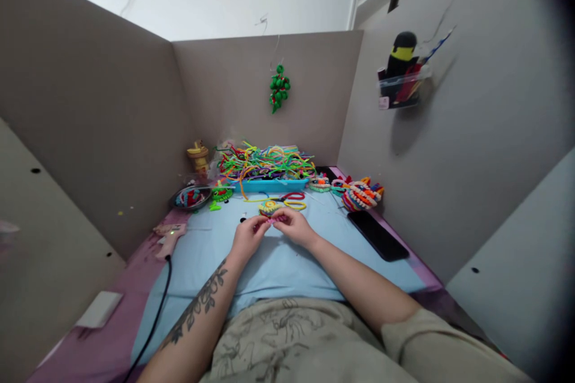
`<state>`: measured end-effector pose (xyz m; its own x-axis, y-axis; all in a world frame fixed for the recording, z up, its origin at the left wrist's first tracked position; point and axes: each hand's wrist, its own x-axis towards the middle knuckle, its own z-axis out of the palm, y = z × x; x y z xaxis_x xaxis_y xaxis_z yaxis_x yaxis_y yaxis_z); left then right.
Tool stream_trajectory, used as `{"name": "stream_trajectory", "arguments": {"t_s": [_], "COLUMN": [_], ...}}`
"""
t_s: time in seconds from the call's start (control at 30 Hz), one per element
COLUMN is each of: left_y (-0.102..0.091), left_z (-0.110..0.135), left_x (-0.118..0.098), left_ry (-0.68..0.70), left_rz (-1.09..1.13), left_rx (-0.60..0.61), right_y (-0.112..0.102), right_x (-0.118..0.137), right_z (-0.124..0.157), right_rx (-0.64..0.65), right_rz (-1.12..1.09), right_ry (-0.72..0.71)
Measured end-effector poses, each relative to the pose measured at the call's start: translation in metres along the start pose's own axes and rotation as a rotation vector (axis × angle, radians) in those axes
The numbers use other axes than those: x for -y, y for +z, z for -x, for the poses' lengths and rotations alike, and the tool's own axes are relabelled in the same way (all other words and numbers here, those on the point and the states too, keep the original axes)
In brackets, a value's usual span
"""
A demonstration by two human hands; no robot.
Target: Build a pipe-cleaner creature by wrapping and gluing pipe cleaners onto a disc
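My left hand point(248, 236) and my right hand point(294, 226) meet over the middle of the blue cloth. Their fingertips pinch a small pink piece point(271, 221) between them, which looks like chenille stem and is mostly hidden by the fingers. Just beyond the fingertips sits a coiled yellow piece point(268, 207) with a spiral pattern; whether it touches the fingers I cannot tell. Behind it lie scissors point(294, 197) with red and yellow handles. Farther back, a blue tray point(272, 185) is heaped with many-coloured chenille stems point(267, 161).
On the left lie a pink glue gun point(171, 239) with a black cord, a dark bowl point(191, 197) and a white block point(99, 309). A phone point(377, 234) and colourful braided pieces point(359, 194) lie right. Grey panels point(265, 72) enclose the table, with a green ornament point(280, 88) hanging.
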<state>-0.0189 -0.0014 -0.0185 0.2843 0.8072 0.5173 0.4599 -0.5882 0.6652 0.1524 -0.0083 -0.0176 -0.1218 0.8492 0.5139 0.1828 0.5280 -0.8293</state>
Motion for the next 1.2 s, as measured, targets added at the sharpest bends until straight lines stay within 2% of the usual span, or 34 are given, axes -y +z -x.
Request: {"name": "stream_trajectory", "arguments": {"t_s": [0.07,0.2,0.27,0.37,0.47,0.57,0.77,0.97,1.2], "left_y": [0.0,-0.003,-0.004,-0.005,-0.003,-0.001,-0.005,-0.007,-0.004], "left_z": [0.0,-0.001,-0.001,-0.001,0.0,0.0,0.0,-0.001,-0.001], "left_x": [0.0,0.0,-0.001,-0.001,0.001,0.001,-0.003,-0.007,-0.003], "left_ry": [0.003,0.002,0.012,0.036,0.047,0.061,0.031,-0.068,-0.06], "left_rz": [0.02,-0.019,-0.046,-0.055,-0.048,-0.04,-0.035,0.031,0.047], "left_rx": [0.001,-0.047,-0.078,-0.09,-0.073,-0.048,-0.093,-0.1,-0.056], "right_y": [0.0,-0.011,-0.017,-0.017,-0.009,-0.001,-0.005,-0.012,0.0], "right_x": [-0.002,-0.009,-0.011,-0.011,-0.007,-0.002,0.001,-0.001,0.005], "right_z": [-0.001,-0.006,-0.008,-0.007,-0.004,-0.001,-0.001,-0.003,0.001], "right_rx": [0.005,-0.176,-0.203,-0.102,0.043,0.114,0.0,-0.095,0.047], "right_rz": [0.03,0.103,0.125,0.139,0.185,0.192,0.194,0.285,0.256], "right_ry": [0.02,0.104,0.127,0.116,0.069,0.031,0.032,-0.052,-0.1]}}
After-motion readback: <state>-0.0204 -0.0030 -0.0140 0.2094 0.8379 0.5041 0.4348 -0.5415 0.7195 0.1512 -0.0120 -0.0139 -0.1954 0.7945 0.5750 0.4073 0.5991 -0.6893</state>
